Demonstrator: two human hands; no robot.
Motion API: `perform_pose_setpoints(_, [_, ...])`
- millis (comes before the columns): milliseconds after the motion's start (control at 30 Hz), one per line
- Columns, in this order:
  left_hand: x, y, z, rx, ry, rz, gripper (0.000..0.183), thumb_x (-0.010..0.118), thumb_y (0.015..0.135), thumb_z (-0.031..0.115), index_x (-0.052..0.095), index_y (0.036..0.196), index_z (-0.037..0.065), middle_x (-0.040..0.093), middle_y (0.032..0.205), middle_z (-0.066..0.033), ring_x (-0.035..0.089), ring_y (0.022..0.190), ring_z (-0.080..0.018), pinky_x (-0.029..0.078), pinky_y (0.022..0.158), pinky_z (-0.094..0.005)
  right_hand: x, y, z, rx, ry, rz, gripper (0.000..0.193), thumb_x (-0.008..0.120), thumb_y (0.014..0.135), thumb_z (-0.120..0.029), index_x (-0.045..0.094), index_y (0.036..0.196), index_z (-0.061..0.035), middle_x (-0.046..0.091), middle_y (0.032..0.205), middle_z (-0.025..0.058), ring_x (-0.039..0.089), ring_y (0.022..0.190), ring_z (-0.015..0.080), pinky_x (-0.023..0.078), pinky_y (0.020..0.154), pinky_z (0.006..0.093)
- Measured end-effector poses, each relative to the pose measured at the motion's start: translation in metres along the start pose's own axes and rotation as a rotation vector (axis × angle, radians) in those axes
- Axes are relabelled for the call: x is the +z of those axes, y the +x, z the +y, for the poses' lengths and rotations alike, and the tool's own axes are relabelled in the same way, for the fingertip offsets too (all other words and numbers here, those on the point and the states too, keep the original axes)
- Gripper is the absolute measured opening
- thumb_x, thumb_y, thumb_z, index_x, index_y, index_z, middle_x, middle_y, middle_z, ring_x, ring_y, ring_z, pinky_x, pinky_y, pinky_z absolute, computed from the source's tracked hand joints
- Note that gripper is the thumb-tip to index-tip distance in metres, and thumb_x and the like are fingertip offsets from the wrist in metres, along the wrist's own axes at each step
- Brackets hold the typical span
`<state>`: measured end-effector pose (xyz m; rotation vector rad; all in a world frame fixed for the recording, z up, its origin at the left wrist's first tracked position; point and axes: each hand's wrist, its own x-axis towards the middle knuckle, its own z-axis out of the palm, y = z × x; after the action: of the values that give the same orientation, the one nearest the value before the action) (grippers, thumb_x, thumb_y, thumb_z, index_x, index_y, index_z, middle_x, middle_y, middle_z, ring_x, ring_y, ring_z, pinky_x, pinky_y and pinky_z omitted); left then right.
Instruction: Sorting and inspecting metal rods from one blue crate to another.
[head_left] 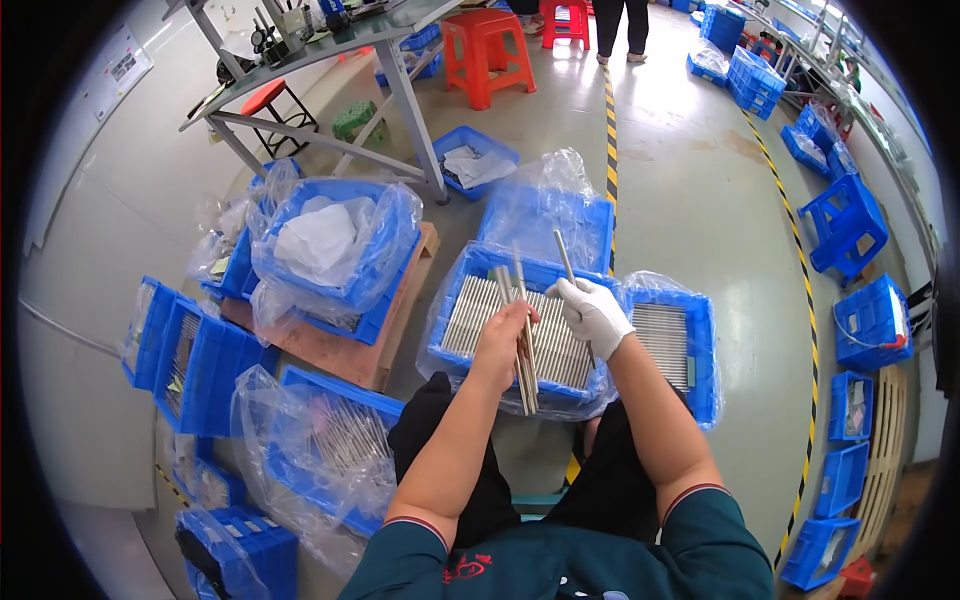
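My bare left hand [503, 342] is closed round a small bundle of shiny metal rods [527, 375], which stand tilted near upright. In a white glove, my right hand [594, 316] grips one slim metal rod [563, 252] whose upper end points up and away. Both hands are above a blue crate [470, 262] lined with clear plastic, where many metal rods [470, 312] lie side by side in a row. Beside it on the right, a second blue crate [705, 345] holds more rods [660, 333] in a row. The fingertips of my right hand are partly hidden.
A lined crate with loose rods [345, 437] stands at my left. Beyond it, stacked crates with a white cloth [315, 240] rest on a wooden pallet [400, 320]. A workbench [320, 50], red stools [488, 55], a blue stool [846, 225] and a standing person [622, 25] are farther off.
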<state>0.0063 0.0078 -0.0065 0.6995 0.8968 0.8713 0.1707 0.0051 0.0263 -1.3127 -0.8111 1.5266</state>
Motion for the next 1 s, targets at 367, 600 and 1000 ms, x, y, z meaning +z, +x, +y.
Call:
perform_pose_setpoints(367, [0.015,-0.015,-0.014,-0.332,-0.106,-0.437,0.030,0.051,0.093,0.032,0.054,0.083,0.005,0.046,0.070,-0.0009,0.043,0.059,-0.0107,0.039,0.053,-0.0244,-0.051,0.052,0.002,-0.159,0.270,0.364,0.025,0.058,0.087,-0.028,0.051,0.070,-0.0121,0.043,0.053,-0.0017,0.038,0.039,0.0099,0.029,0.037,0.0238])
perform_pose_setpoints(600, [0.001,-0.002,-0.006,-0.146,-0.276,-0.449,0.032,0.054,0.091,0.036,0.058,0.089,0.004,0.061,0.092,-0.0105,0.062,0.087,-0.0302,0.053,0.076,-0.0447,-0.028,0.001,-0.009,0.009,0.167,0.036,0.026,0.061,0.086,-0.032,0.055,0.075,-0.0095,0.042,0.052,-0.0049,0.035,0.038,0.0040,0.023,0.036,0.0203])
perform_pose_setpoints(1000, [-0.006,-0.003,-0.005,-0.172,-0.276,-0.450,0.038,0.055,0.089,0.044,0.059,0.089,0.006,0.058,0.089,-0.0075,0.054,0.069,-0.0167,0.048,0.061,-0.0336,0.008,-0.004,0.002,-0.199,-0.721,0.001,0.029,0.062,0.085,-0.033,0.067,0.092,-0.0049,0.064,0.068,0.0080,0.060,0.059,0.0141,0.047,0.059,0.0286])
